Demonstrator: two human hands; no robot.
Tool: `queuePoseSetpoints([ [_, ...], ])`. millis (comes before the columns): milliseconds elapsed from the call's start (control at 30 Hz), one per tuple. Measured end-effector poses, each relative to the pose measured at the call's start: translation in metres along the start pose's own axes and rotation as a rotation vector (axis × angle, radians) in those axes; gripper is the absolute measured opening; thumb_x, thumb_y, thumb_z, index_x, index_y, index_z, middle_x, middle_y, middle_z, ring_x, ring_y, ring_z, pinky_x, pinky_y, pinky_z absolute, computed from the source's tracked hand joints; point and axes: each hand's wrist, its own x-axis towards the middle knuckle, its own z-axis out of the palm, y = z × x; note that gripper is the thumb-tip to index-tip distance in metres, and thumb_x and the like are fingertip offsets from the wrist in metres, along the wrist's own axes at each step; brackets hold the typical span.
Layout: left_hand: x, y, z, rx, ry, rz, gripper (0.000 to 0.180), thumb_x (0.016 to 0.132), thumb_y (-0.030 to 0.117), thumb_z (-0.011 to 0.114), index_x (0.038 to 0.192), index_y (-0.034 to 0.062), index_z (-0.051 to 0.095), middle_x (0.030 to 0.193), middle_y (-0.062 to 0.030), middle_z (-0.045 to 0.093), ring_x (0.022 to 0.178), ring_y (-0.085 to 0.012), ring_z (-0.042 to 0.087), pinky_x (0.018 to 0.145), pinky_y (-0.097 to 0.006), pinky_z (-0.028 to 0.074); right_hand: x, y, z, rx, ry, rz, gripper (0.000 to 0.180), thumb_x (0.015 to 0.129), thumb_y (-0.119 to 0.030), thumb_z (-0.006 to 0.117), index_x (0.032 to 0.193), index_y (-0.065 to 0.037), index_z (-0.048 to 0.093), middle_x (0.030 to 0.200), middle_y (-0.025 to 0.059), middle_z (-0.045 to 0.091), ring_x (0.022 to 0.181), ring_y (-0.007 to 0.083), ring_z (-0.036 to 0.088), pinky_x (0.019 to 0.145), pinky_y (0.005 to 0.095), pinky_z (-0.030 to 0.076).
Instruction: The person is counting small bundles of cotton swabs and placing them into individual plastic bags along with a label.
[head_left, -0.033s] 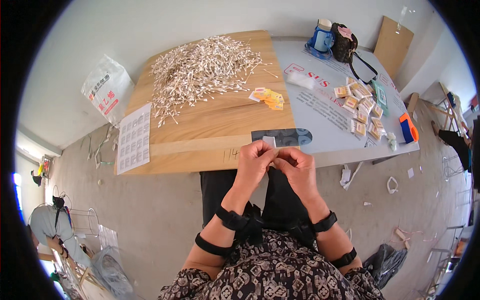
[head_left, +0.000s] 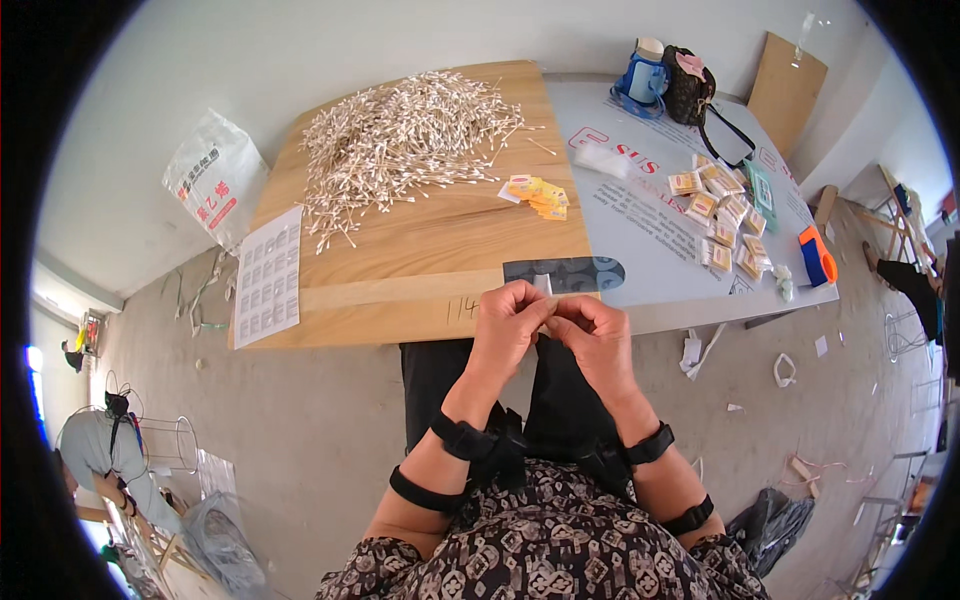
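My left hand (head_left: 508,325) and my right hand (head_left: 598,335) meet at the front edge of the wooden tabletop (head_left: 430,250). Together their fingertips pinch a small clear packet (head_left: 544,287). What is inside the packet is too small to make out. Just beyond the hands lies a dark patterned strip (head_left: 570,272). Farther back on the wood is a big pile of cotton swabs (head_left: 410,135), with a few yellow packets (head_left: 540,195) to its right. Both wrists carry black straps.
Several small filled packets (head_left: 725,215) lie on the grey table (head_left: 650,230) to the right, near an orange-and-blue tool (head_left: 818,255). A blue bag (head_left: 645,75) and a dark handbag (head_left: 695,90) stand at the back. A printed sheet (head_left: 268,275) overhangs the left edge. On the floor sits a white plastic bag (head_left: 212,180).
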Motion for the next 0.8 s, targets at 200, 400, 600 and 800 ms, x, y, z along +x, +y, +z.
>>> queuePoseSetpoints([
  [200,-0.002,-0.005,0.000,-0.033,-0.052,0.038,0.016,0.088,0.010,0.066,0.075,0.0034,0.061,0.065,0.0017,0.057,0.052,-0.0037,0.044,0.046,-0.019,0.034,0.000,-0.002,-0.001,-0.071,-0.011,0.032,0.005,0.083,0.001,0.065,0.086,0.005,0.066,0.073,0.0025,0.066,0.068,0.0053,0.056,0.060,0.0236,0.047],
  [400,0.002,-0.015,0.000,0.045,-0.075,0.098,0.017,0.089,0.011,0.066,0.075,0.0038,0.061,0.064,0.0029,0.055,0.052,-0.0031,0.042,0.047,-0.020,0.034,0.001,0.004,-0.002,-0.275,0.043,-0.144,0.006,0.083,0.000,0.063,0.079,0.005,0.063,0.064,0.0039,0.061,0.059,0.0071,0.051,0.053,0.0275,0.042],
  [600,0.002,-0.017,0.001,0.030,-0.096,0.028,0.018,0.091,0.010,0.064,0.075,0.0046,0.058,0.064,0.0023,0.054,0.054,-0.0039,0.043,0.047,-0.020,0.034,0.001,0.010,-0.004,-0.065,0.058,0.084,0.011,0.085,-0.001,0.060,0.075,0.004,0.063,0.063,0.0024,0.060,0.054,0.0070,0.052,0.048,0.0230,0.040],
  [800,0.004,-0.022,0.001,-0.185,-0.168,-0.052,0.020,0.090,0.009,0.064,0.073,0.0056,0.055,0.065,0.0011,0.054,0.052,-0.0056,0.044,0.047,-0.020,0.034,0.002,0.015,-0.008,0.447,0.066,0.364,0.011,0.085,-0.001,0.060,0.075,0.002,0.063,0.062,0.0024,0.058,0.051,0.0063,0.049,0.045,0.0209,0.037],
])
